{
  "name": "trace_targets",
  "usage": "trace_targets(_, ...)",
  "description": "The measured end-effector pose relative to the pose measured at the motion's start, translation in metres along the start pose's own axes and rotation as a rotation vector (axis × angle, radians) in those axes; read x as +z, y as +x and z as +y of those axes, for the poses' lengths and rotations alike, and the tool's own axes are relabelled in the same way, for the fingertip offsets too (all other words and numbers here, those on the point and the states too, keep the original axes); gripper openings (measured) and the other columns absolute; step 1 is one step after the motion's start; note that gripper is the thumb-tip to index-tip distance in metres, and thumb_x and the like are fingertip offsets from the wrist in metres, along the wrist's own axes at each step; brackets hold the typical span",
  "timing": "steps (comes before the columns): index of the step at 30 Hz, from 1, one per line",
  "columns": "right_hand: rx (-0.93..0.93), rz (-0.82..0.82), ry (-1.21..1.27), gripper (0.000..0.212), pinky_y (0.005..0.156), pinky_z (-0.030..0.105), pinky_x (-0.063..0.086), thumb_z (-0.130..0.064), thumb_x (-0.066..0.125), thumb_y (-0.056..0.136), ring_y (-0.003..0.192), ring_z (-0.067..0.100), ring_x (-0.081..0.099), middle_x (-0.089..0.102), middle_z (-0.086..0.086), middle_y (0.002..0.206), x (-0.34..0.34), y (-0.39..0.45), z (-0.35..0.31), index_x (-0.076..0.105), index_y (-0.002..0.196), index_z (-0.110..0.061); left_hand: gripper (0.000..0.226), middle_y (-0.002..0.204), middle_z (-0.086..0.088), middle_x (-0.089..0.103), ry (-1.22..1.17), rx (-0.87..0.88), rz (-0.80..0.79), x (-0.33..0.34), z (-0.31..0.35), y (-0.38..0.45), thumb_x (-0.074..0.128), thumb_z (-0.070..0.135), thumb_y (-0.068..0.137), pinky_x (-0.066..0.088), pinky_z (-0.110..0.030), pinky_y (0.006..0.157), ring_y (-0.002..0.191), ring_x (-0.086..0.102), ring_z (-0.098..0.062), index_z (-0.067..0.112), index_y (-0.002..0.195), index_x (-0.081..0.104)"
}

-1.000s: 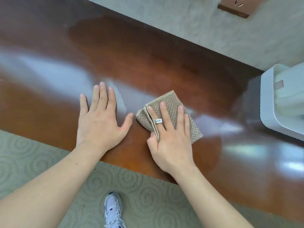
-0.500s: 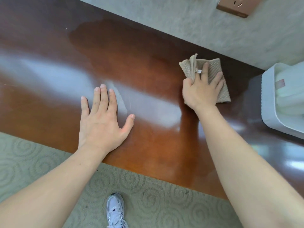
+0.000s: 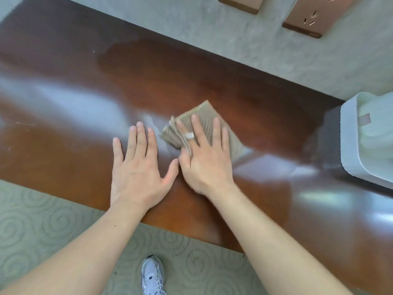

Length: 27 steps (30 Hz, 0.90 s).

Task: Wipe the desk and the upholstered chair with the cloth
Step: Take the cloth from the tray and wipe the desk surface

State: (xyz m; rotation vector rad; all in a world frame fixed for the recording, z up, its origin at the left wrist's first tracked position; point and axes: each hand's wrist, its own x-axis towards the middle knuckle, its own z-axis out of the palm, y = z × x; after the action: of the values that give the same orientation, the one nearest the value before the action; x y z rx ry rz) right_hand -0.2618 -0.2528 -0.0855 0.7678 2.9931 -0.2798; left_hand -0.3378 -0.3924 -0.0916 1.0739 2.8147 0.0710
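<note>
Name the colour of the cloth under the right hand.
Beige-tan cloth, blurred; the head view shows it.

The right hand (image 3: 204, 160) covers most of the blurred cloth (image 3: 204, 118); the frame's right edge crops the white box (image 3: 348, 143).

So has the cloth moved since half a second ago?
Yes. The cloth, under the right hand, slid back from near the white container toward the left hand.

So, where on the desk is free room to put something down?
The desk is bare left of the left hand and behind the cloth toward the wall. Crowded: the middle, with both hands, and the right end by the white box.
</note>
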Motion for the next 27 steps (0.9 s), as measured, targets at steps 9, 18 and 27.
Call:
trace_targets(9,0.08,-0.067,-0.035,0.061,0.117,0.056,-0.007,-0.043,0.022,0.096,0.147,0.044,-0.011,0.002,-0.003,0.166,-0.012,0.124,-0.015,0.01,0.155,-0.034,0.084,0.168,-0.017,0.007,-0.064,0.004,-0.016,0.001,-0.003,0.0,0.005,0.059,0.097,0.001,-0.057,0.125,0.157,0.002,-0.027,0.004,0.159,0.01)
trace_targets(18,-0.061,-0.04,0.002,0.067,0.121,0.049,0.0,-0.039,0.035,0.091,0.151,0.034,-0.003,0.012,-0.005,0.165,-0.001,-0.053,0.009,0.013,0.154,-0.042,0.077,0.169,-0.015,0.005,-0.092,-0.015,-0.021,-0.001,-0.002,-0.002,-0.001,0.051,0.099,0.001,-0.054,0.126,0.157,0.0,-0.025,0.003,0.158,0.009)
trace_targets(27,0.413,-0.063,0.976,0.04,0.106,0.042,0.036,-0.04,0.036,0.087,0.126,0.025,0.048,0.064,-0.003,0.123,-0.035,-0.054,-0.006,0.063,0.117,-0.038,0.08,0.169,-0.009,0.01,-0.27,-0.036,-0.038,-0.014,-0.002,-0.013,-0.002,0.053,0.097,-0.004,-0.042,0.127,0.157,0.003,-0.019,0.006,0.159,0.019)
